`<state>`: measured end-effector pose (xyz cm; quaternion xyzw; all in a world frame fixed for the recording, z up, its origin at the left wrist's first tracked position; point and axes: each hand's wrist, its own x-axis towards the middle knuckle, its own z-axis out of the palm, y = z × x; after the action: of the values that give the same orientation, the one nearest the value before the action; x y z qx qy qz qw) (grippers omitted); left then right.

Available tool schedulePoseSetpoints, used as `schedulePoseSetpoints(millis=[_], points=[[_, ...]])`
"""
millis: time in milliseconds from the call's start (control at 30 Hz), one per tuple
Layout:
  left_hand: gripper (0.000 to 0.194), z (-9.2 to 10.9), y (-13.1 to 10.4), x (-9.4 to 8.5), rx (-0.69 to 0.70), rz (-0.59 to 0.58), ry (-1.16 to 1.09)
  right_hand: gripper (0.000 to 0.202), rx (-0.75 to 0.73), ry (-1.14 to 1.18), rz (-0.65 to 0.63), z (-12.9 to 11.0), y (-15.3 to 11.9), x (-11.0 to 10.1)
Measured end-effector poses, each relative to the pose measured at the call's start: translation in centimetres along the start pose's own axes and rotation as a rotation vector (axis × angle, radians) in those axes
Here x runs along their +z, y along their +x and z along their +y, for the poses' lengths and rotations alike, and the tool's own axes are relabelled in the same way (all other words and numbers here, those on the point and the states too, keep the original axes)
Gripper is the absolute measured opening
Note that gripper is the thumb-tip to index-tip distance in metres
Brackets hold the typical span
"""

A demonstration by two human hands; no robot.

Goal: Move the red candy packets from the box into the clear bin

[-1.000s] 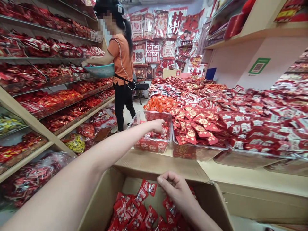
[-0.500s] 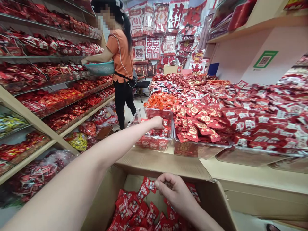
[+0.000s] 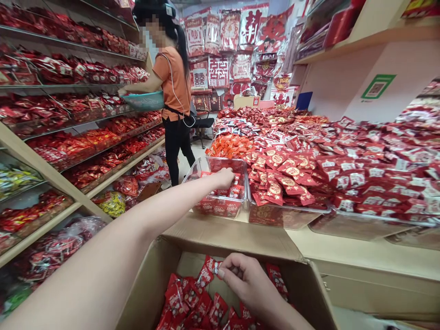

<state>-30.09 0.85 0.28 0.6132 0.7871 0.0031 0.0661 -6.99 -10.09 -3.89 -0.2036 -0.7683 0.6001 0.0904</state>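
Note:
My left arm reaches across to a clear plastic bin (image 3: 244,183), and my left hand (image 3: 224,178) is inside it with its fingers curled downward. Red wrapped candies (image 3: 235,191) lie right beside that hand; its fingertips are hidden, so what they hold cannot be seen. Over the open cardboard box (image 3: 227,231) in front of me, my right hand (image 3: 242,277) pinches the end of a red candy packet (image 3: 206,271) between thumb and forefinger. More red candies (image 3: 197,302) are heaped on the bottom of the box, below and left of this hand.
Bins to the right overflow with red packets (image 3: 285,176) along the counter (image 3: 360,256). A person in an orange shirt (image 3: 175,87) stands ahead, holding a teal basin (image 3: 144,100) by the left shelves (image 3: 68,85). Bagged sweets (image 3: 113,203) lie low on the left.
My left hand has sunk slightly lower in the clear bin. My right hand keeps its pinch on the candy packet, which sits almost where it was. The view has shifted a little.

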Motion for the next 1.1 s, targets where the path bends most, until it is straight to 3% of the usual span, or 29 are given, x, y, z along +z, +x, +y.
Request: schedulePoseSetpoints(millis=[633, 867, 1100], points=[[0.059, -2.3, 1.6, 2.0, 0.018, -0.286, 0.116, 0.011, -0.157, -0.279, -0.093, 1.3, -0.6, 0.2], [0.066, -2.5, 1.1, 2.6, 0.029, -0.264, 0.117, 0.012, -0.127, -0.385, -0.172, 1.3, -0.6, 0.1], [0.069, -4.2, 1.5, 2.0, 0.124, -0.236, 0.111, 0.01, -0.116, -0.459, -0.207, 1.2, -0.5, 0.1]])
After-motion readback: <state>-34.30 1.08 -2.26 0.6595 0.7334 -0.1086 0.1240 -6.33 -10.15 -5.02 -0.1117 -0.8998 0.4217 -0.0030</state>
